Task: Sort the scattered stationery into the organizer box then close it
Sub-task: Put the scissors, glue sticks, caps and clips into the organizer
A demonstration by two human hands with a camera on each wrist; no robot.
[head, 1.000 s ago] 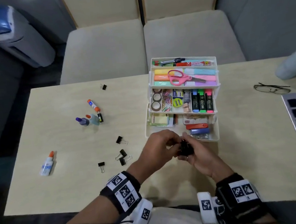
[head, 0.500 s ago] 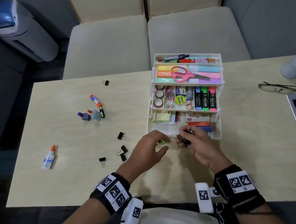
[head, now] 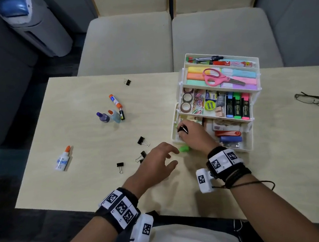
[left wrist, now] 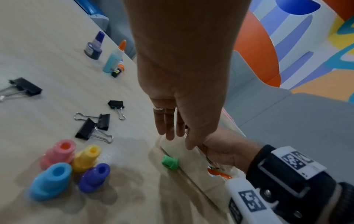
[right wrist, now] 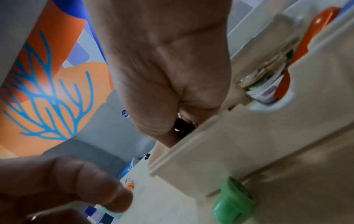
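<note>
The white tiered organizer box (head: 249, 147) stands open on the table, full of pens, tape and scissors. My right hand (head: 182, 132) reaches into the left end of its bottom tier, fingers curled round a black binder clip (head: 182, 128); the right wrist view shows that black binder clip (right wrist: 182, 125) just behind the box wall (right wrist: 239, 144). My left hand (head: 172, 156) hovers over the table with relaxed fingers (left wrist: 170, 130), holding nothing. A green cap (head: 184, 149) lies against the box front. Loose binder clips (head: 143, 141) lie left of my left hand.
Further left are a glue stick (head: 115, 101), a purple bottle (head: 103, 117), a blue bottle (head: 114, 116) and a white glue bottle (head: 62, 160). Several coloured caps (left wrist: 76, 163) stand near my left wrist. Glasses (head: 315, 99) lie at the right; chairs (head: 128, 44) sit behind.
My right hand carried the black clip from in front of the box into the bottom tier's left end. My left hand let go and drew back to the left.
</note>
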